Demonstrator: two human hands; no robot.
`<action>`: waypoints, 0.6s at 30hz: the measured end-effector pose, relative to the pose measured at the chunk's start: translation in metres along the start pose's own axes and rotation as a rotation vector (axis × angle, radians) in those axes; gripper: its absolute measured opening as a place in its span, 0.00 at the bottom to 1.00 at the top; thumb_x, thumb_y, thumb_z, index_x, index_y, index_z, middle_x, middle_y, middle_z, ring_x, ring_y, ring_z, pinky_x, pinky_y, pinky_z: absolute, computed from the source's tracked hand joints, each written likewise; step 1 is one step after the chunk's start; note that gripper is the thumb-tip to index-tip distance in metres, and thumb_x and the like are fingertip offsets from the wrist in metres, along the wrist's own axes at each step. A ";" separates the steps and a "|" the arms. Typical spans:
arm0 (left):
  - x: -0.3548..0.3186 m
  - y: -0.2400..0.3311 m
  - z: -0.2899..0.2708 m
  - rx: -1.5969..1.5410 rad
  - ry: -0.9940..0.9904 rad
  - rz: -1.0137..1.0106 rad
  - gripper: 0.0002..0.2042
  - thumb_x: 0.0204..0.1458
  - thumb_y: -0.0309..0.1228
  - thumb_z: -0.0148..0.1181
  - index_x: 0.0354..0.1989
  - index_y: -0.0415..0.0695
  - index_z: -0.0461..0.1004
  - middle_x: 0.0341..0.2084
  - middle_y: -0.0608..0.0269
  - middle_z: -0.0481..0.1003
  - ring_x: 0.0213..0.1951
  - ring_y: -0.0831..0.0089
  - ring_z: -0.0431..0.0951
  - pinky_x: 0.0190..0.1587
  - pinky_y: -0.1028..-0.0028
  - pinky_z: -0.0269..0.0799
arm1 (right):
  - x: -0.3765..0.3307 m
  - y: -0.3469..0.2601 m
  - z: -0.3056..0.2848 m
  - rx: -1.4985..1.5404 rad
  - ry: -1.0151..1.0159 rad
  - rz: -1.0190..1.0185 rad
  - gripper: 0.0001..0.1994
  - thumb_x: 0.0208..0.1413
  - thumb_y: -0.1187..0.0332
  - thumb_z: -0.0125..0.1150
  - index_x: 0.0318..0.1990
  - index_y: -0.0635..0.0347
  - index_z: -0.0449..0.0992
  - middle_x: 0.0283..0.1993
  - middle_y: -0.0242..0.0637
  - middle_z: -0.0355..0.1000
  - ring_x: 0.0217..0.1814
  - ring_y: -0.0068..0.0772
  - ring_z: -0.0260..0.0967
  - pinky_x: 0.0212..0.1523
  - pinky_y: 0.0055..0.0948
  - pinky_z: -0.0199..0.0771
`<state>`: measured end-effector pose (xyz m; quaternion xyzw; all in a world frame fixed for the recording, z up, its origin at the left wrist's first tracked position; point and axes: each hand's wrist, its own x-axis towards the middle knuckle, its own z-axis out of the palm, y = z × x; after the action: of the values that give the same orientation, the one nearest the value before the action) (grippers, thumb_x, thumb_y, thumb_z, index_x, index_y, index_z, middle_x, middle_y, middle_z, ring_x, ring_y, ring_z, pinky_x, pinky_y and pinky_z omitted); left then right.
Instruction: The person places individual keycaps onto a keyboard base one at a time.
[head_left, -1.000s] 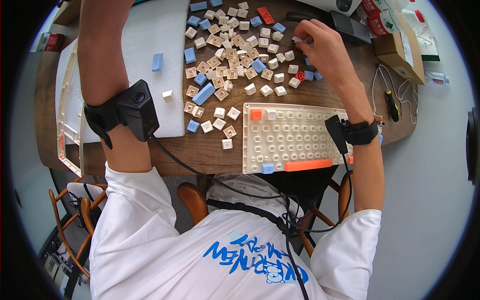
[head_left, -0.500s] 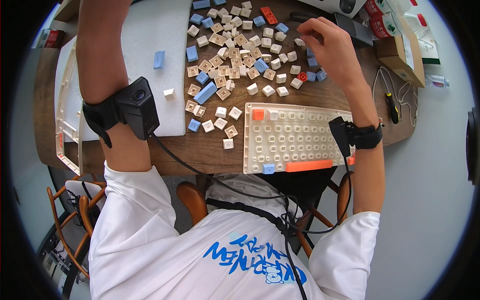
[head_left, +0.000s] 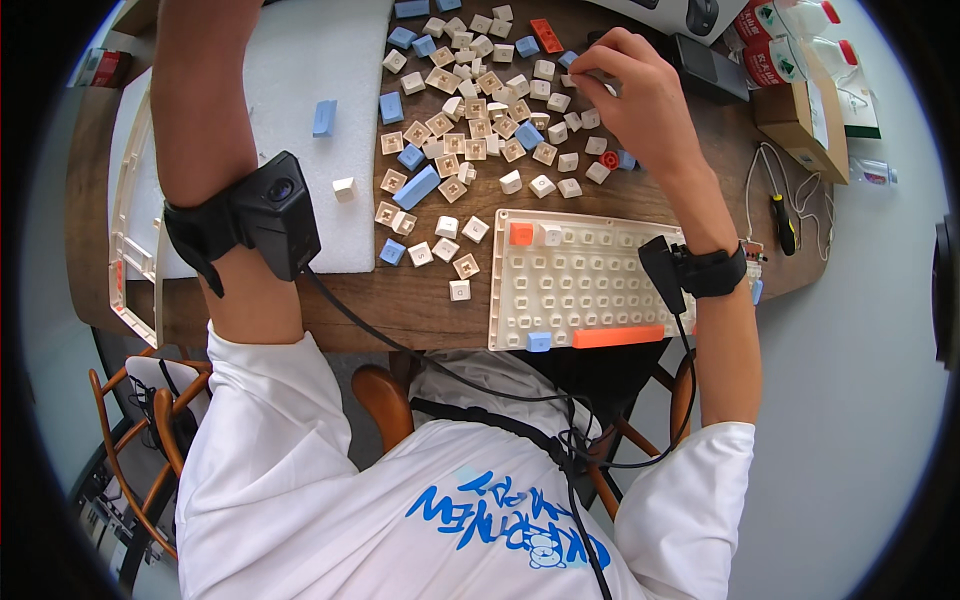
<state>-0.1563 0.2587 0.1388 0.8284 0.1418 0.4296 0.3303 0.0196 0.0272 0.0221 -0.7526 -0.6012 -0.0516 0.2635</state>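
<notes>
My right hand (head_left: 632,100) is over the far right of the scattered keycaps, thumb and index finger drawn together. Whether a keycap is pinched between them is hidden. A white keycap (head_left: 568,80) shows right at the fingertips, and a blue keycap (head_left: 568,59) lies just beyond. My left forearm (head_left: 205,100) reaches over the white foam sheet (head_left: 310,210) and out past the upper edge, so the left hand is out of sight. Nearer me lies a cream keyboard base (head_left: 560,270), carrying an orange keycap (head_left: 521,234), a white one, a blue one and a long orange bar (head_left: 618,337).
A cream keyboard frame (head_left: 120,230) lies at the left edge. On the foam are a blue keycap (head_left: 324,118) and a white keycap (head_left: 344,189). At right are a cardboard box (head_left: 800,120), bottles (head_left: 775,60), a screwdriver (head_left: 783,222) and a white cable (head_left: 805,190).
My right hand has moved left and its thumb and index finger have come closer together. The left forearm stays nearly where it was.
</notes>
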 end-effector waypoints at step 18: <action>-0.001 -0.006 -0.008 -0.053 -0.001 0.091 0.11 0.58 0.25 0.51 0.36 0.40 0.83 0.13 0.80 0.61 0.15 0.89 0.54 0.18 0.81 0.46 | -0.001 -0.013 -0.019 0.249 -0.034 0.196 0.07 0.56 0.71 0.70 0.41 0.61 0.81 0.37 0.34 0.78 0.39 0.31 0.75 0.42 0.31 0.77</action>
<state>-0.1629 0.2662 0.1373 0.8251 0.0926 0.4474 0.3322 0.0113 0.0193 0.0418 -0.7699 -0.5312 0.0621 0.3482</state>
